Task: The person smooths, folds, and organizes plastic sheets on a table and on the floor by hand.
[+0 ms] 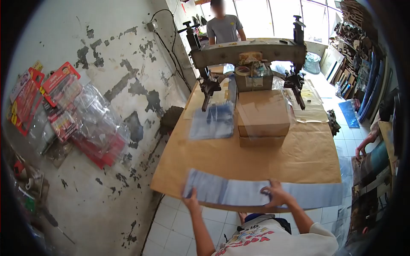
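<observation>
Head view, left hand [191,199], fingers clamped on left end of long flat blue-grey strip [245,192], right hand [278,195] mid-strip, fingers bent, grip unclear, brown tabletop [205,155] beneath.

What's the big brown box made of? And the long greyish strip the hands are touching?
The big box looks like cardboard: matte, tan, straight-edged. The long strip may be thin plastic, perhaps paper: it's smooth, pale and slightly shiny, but blurry.
</observation>
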`<act>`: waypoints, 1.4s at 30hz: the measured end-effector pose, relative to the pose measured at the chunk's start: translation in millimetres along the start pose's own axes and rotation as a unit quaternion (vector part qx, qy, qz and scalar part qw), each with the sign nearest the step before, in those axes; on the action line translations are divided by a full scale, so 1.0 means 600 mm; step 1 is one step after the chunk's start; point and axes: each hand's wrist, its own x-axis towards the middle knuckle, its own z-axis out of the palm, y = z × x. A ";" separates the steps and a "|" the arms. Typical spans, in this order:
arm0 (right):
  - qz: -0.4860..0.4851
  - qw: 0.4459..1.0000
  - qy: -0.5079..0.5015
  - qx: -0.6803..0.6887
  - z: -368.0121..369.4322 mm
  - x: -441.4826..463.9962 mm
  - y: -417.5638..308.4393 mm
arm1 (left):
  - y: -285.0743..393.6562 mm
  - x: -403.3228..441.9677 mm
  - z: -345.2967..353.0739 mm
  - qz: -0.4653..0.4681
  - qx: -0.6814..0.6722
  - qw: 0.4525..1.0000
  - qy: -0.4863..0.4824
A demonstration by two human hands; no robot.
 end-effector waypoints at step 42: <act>0.300 0.868 0.343 -0.197 0.271 0.306 -0.236 | -0.081 0.562 -0.238 0.109 0.588 0.801 0.017</act>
